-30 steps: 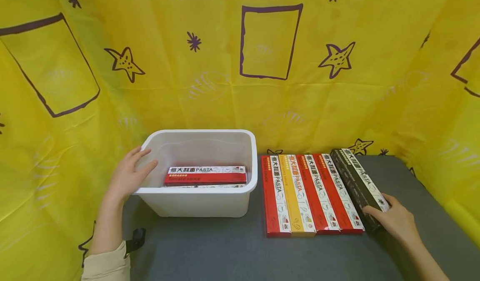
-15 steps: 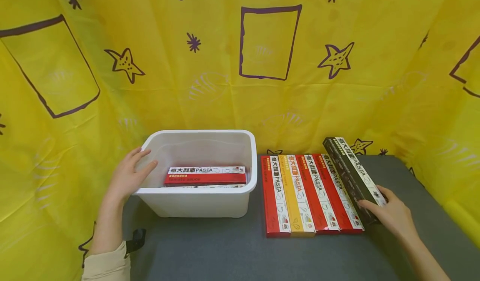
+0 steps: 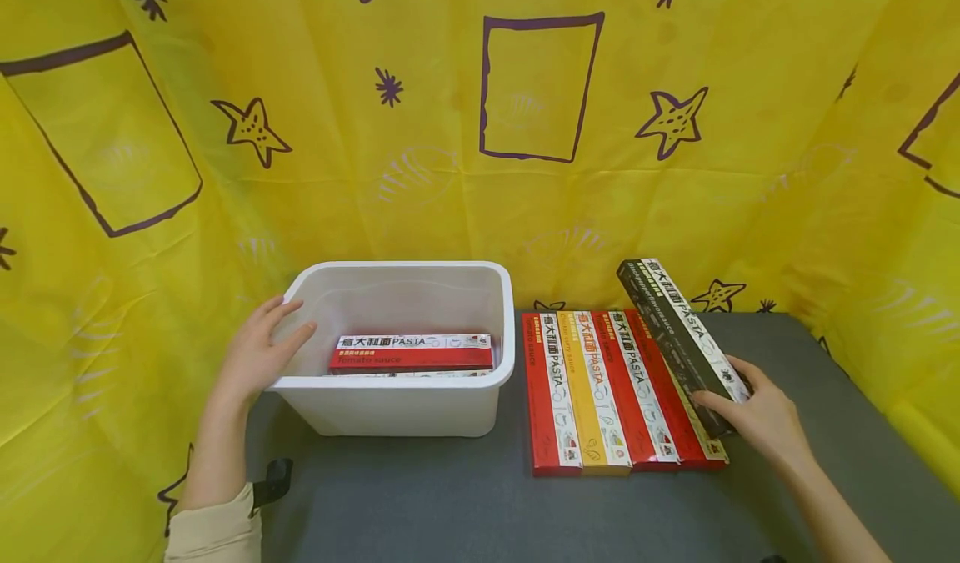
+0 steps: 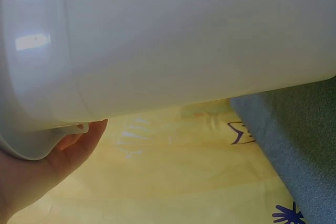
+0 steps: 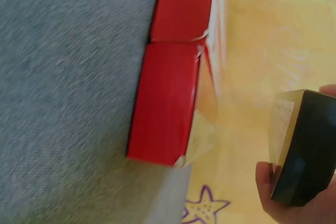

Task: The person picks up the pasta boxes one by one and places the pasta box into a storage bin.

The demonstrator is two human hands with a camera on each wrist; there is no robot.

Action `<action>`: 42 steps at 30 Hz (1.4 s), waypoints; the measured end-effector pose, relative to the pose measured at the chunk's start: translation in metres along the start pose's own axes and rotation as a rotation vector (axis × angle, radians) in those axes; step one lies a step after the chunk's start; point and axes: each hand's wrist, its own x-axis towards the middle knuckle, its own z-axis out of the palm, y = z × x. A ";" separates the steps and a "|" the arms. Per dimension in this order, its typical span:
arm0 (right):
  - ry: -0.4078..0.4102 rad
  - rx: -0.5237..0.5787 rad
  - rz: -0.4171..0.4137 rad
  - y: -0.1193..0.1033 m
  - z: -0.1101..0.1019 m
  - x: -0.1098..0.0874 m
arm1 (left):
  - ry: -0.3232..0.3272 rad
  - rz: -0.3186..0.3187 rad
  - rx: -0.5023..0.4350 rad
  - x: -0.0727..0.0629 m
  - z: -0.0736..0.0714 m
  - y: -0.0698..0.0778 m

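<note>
In the head view my right hand point(image 3: 761, 413) grips the near end of a black pasta box point(image 3: 678, 342), thumb on one side and fingers on the other. The box is raised and slants over the rightmost of the flat pasta boxes, partly covering it. Its dark end face point(image 5: 307, 148) shows in the right wrist view. My left hand point(image 3: 262, 346) holds the left rim of a white plastic bin point(image 3: 405, 409); the left wrist view shows fingers point(image 4: 86, 145) tucked under that rim. Inside the bin lies a red tomato sauce pasta box point(image 3: 412, 361), with others partly hidden beneath it.
Right of the bin, a red box point(image 3: 543, 429), a yellow box point(image 3: 585, 404) and two more red ones lie side by side on the dark grey table point(image 3: 420, 496). A yellow patterned cloth point(image 3: 450, 204) hangs behind and along both sides.
My right hand has lifted the black pasta box off the table and carried it up and left, over the rightmost red box. My left hand stays on the bin's rim.
</note>
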 end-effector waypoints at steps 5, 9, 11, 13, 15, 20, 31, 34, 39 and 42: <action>-0.002 0.026 -0.017 -0.013 0.003 -0.001 | 0.004 0.004 0.001 -0.001 0.000 0.000; -0.010 0.052 -0.032 -0.023 0.004 -0.003 | 0.005 0.005 0.003 -0.001 0.000 0.000; -0.013 0.069 -0.044 -0.028 0.004 -0.003 | 0.004 0.003 0.003 -0.001 0.000 0.000; -0.021 0.090 -0.056 -0.033 0.005 -0.004 | 0.004 0.000 -0.001 -0.001 0.001 0.000; -0.032 0.110 -0.067 -0.038 0.006 -0.005 | 0.005 0.000 -0.001 -0.001 0.001 0.000; -0.067 0.155 -0.085 -0.049 0.009 -0.005 | 0.006 0.000 0.003 -0.001 0.001 0.001; -0.116 0.234 -0.102 -0.081 0.016 -0.006 | -0.014 -0.022 -0.008 -0.001 0.000 0.002; -0.128 0.252 -0.104 -0.088 0.018 -0.006 | -0.014 -0.021 -0.010 -0.001 0.000 0.002; -0.127 0.258 -0.136 -0.099 0.024 -0.006 | -0.011 -0.021 -0.011 -0.002 0.000 0.003; -0.125 0.276 -0.165 -0.106 0.027 -0.007 | -0.003 -0.015 -0.008 -0.002 0.000 0.003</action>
